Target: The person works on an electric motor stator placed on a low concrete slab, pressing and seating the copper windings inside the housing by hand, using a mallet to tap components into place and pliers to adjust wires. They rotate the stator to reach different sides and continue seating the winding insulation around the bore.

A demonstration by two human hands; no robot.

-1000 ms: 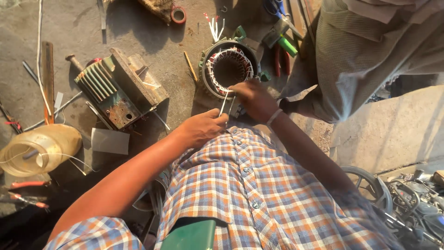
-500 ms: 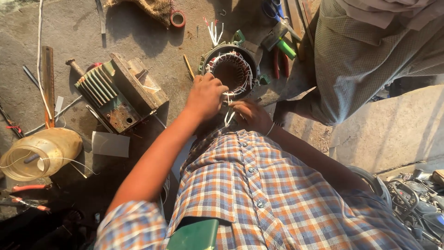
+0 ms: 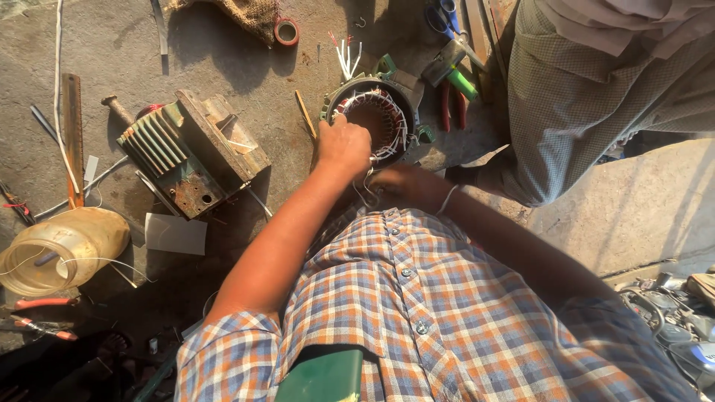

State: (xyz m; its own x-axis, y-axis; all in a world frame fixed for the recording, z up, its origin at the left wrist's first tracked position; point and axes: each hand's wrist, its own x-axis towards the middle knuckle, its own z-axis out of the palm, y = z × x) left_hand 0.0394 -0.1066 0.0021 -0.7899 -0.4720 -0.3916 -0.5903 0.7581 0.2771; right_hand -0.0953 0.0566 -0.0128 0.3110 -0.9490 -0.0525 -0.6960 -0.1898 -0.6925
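A round motor stator (image 3: 376,112) with white insulation strips around its bore stands on the concrete floor in front of me. My left hand (image 3: 344,145) rests on its near rim, fingers curled over the edge. My right hand (image 3: 402,184) sits just below it, in shadow, pinching a thin loop of white wire (image 3: 366,190) that hangs between the two hands. Whether the left hand also grips the wire is hidden by its fingers. My checked shirt fills the lower half of the view.
A finned grey motor housing (image 3: 190,152) lies to the left. A plastic jar (image 3: 63,249), red-handled pliers (image 3: 453,104), a tape roll (image 3: 286,31), a ruler and rods lie around. Another person in a light shirt (image 3: 596,82) crouches at the right.
My left hand has moved up from my lap to the stator's rim. My right hand has dropped back from the stator toward my chest with the wire.
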